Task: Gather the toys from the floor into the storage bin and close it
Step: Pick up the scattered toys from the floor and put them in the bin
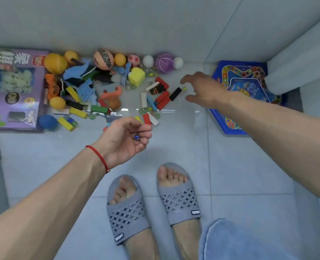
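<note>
From the head view, I am seeing the left hand [126, 139] turned palm-up, forearm coming in from the lower left with a red string [99, 156] around the wrist. Its fingers are curling loosely into a cup, and a small blue marble [136, 137] is lying in the cupped fingers; the cup is only partly closed.

The right hand [205, 89] is reaching forward, palm down, arm stretching in from the right edge. Its fingers are spreading apart and gripping nothing. A tiny yellow-green marble [184, 88] is lying on the floor just beside its fingertips, and a black block [175, 94] is sitting just left of that. A blue game board [228, 126] is lying under and behind the right wrist.

The toys [91, 85] are lying scattered on the tiles beyond the left hand: balls along the wall, blocks and marbles nearer. A purple box [16, 87] is lying at the far left. I cannot see any bin.

My sandalled feet [151, 199] are standing below both hands.
</note>
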A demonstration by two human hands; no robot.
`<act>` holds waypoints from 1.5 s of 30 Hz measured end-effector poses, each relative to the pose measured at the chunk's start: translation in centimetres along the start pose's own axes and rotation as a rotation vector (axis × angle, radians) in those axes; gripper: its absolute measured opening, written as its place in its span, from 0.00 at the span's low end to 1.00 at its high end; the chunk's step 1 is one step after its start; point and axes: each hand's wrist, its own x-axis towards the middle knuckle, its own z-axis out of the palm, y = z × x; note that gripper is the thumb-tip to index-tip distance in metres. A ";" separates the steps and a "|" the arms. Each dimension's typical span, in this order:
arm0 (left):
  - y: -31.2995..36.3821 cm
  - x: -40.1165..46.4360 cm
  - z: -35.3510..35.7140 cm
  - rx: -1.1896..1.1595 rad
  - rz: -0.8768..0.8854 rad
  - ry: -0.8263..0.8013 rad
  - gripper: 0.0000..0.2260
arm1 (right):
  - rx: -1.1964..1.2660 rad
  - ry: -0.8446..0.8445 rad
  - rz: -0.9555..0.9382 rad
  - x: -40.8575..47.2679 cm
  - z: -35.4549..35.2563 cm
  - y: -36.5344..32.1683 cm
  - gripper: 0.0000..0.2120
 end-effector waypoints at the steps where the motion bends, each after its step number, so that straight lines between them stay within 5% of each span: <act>1: -0.2 0.6 -0.1 -0.003 -0.010 -0.001 0.13 | 0.023 0.010 -0.016 1.2 1.0 0.2 0.27; 6: -0.4 2.6 -0.6 -0.024 -0.024 -0.018 0.14 | 0.016 0.089 -0.133 3.9 4.6 1.7 0.14; 14: -2.1 4.2 -0.2 -0.086 0.045 0.038 0.18 | 0.402 0.350 0.069 -3.2 7.1 -0.4 0.10; 17: -3.3 4.3 0.7 -0.176 -0.005 -0.017 0.22 | 0.588 0.247 -0.109 -7.2 7.4 -5.4 0.11; 22: -5.4 3.4 0.2 -0.341 -0.074 -0.095 0.12 | 0.531 0.125 -0.266 -9.4 8.4 -9.7 0.09; 26: -5.8 2.8 -1.6 -0.284 -0.062 0.029 0.14 | 0.436 0.333 -0.141 -6.7 9.5 -8.9 0.07; 33: -5.4 2.2 -3.2 -0.228 0.031 0.110 0.14 | 0.183 0.385 -0.063 -2.6 12.9 -8.2 0.14; 40: -5.6 1.7 -3.6 -0.220 0.039 0.135 0.15 | 0.218 0.354 0.031 -4.5 13.2 -7.4 0.07; 45: -5.9 1.7 -3.2 -0.241 0.019 0.144 0.17 | 0.467 0.364 0.162 -8.0 11.3 -8.5 0.07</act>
